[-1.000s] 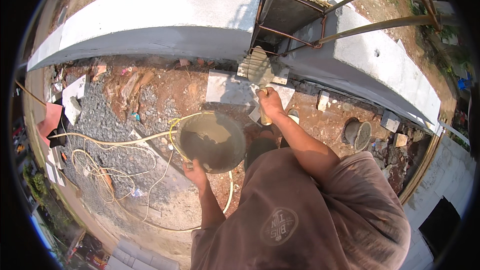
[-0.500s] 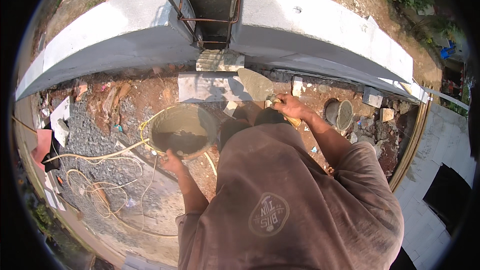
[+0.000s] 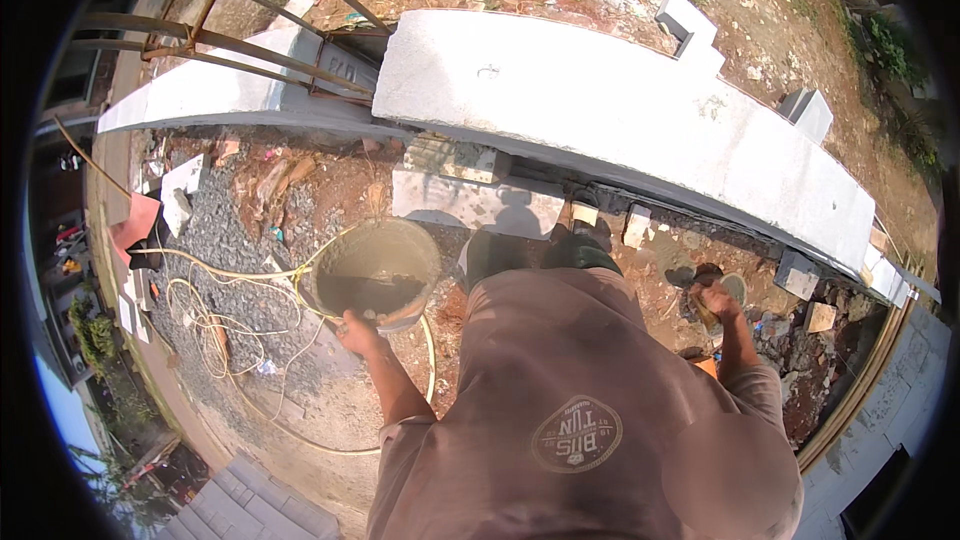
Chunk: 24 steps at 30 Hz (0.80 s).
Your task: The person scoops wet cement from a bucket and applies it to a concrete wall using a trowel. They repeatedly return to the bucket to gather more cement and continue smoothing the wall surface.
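My left hand [image 3: 358, 334] is closed on the near rim of a round bucket [image 3: 428, 285], which holds wet grey mortar [image 3: 372, 292]. Out to the right, my right hand [image 3: 716, 300] grips a trowel by its yellowish handle [image 3: 706, 318]. The trowel's blade [image 3: 670, 258] points away from me, low over the soil, and is hard to tell from the ground. Just beside the right hand is a small round container [image 3: 735, 287], partly hidden by it.
A low wall of white blocks [image 3: 600, 70] crosses in front, with rusty steel bars [image 3: 250, 35] rising at its left gap. A flat grey slab [image 3: 430, 198] lies by my feet. A pale hose [image 3: 250, 273] loops around the bucket over gravel [image 3: 230, 215].
My right hand has carried the trowel from the slab in front of me out to the right, near the small container. My left hand stays on the bucket rim. The view has turned.
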{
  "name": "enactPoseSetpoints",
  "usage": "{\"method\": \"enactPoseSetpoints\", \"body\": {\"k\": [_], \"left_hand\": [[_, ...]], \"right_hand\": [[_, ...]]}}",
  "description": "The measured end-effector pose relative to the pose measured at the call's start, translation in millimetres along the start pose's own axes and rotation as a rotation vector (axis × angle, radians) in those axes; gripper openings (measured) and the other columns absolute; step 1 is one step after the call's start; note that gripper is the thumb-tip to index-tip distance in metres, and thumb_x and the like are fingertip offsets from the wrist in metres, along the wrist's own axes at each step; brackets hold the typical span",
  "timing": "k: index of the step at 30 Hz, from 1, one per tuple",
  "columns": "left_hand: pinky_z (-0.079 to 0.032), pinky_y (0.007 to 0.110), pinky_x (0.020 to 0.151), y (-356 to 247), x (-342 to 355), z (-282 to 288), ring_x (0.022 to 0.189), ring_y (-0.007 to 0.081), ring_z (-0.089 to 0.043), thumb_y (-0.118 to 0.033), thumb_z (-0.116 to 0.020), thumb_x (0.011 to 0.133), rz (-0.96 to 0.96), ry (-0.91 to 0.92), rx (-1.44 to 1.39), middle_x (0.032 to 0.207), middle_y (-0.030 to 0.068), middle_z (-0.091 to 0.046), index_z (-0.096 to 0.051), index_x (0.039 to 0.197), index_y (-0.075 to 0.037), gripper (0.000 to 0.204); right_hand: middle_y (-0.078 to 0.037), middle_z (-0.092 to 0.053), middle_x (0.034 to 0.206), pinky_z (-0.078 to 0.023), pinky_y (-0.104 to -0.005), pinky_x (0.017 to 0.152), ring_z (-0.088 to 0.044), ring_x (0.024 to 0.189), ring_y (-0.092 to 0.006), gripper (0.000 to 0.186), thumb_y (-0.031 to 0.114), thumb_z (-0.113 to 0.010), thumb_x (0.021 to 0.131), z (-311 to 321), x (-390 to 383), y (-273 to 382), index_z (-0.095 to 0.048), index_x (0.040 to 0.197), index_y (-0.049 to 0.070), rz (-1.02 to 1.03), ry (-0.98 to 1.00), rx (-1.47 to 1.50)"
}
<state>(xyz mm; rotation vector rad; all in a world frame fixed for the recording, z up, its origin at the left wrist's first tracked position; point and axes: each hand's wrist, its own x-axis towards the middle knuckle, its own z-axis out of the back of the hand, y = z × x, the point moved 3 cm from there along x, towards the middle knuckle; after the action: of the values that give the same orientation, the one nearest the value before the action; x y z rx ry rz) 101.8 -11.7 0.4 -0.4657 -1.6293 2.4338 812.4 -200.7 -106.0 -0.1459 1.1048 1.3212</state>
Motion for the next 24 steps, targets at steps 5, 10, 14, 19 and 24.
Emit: {"method": "enactPoseSetpoints", "body": {"k": [5,10,14,19,24], "left_hand": [[-0.036,0.029,0.038,-23.7,-51.4,-6.5,0.041,0.0145,-0.046,-0.017,-0.062,0.074,0.037,-0.022,0.093,0.062,0.0059,-0.053,-0.055,0.072,-0.002,0.017],[-0.029,0.029,0.035,-36.8,-88.2,11.3,0.038,0.0140,-0.041,-0.025,-0.057,0.080,0.098,-0.136,0.337,0.056,0.0075,-0.052,-0.060,0.074,0.002,0.028],[-0.027,0.029,0.034,-38.1,-110.7,0.2,0.037,0.0141,-0.040,-0.029,-0.055,0.084,0.134,-0.159,0.275,0.055,0.0076,-0.052,-0.061,0.078,0.004,0.033],[-0.047,0.031,0.047,-29.8,-81.7,25.6,0.060,0.0221,-0.060,-0.028,-0.054,0.084,0.045,-0.050,0.463,0.080,0.0129,-0.063,-0.060,0.100,0.008,0.039],[-0.055,0.039,0.068,-36.5,-88.7,-9.4,0.085,0.0288,-0.065,-0.031,-0.054,0.084,-0.065,0.212,0.674,0.102,0.0144,-0.064,-0.058,0.106,0.009,0.046]], "right_hand": [[-0.014,-0.063,0.078,-0.050,-0.0348,0.064,-0.063,0.073,-0.0247,0.028,0.021,-0.057,0.078,-29.5,-56.0,-100.4,-0.057,0.096,-0.001,-0.737,-0.035,0.658],[-0.014,-0.063,0.077,-0.049,-0.0352,0.062,-0.063,0.071,-0.0247,0.027,0.021,-0.057,0.079,-63.9,-55.1,-137.8,-0.057,0.095,0.000,-0.832,0.038,0.762],[-0.013,-0.063,0.076,-0.049,-0.0356,0.060,-0.063,0.070,-0.0247,0.026,0.022,-0.057,0.080,-82.9,-62.4,-150.0,-0.057,0.095,0.000,-0.877,0.094,0.813],[-0.013,-0.063,0.075,-0.049,-0.0360,0.058,-0.063,0.068,-0.0247,0.025,0.023,-0.057,0.081,-93.4,-59.6,-152.3,-0.057,0.094,0.001,-0.863,0.179,0.841],[-0.013,-0.063,0.074,-0.049,-0.0364,0.055,-0.063,0.066,-0.0246,0.025,0.024,-0.056,0.082,-104.8,-70.6,-158.7,-0.057,0.093,0.001,-0.893,0.156,0.885]]}}
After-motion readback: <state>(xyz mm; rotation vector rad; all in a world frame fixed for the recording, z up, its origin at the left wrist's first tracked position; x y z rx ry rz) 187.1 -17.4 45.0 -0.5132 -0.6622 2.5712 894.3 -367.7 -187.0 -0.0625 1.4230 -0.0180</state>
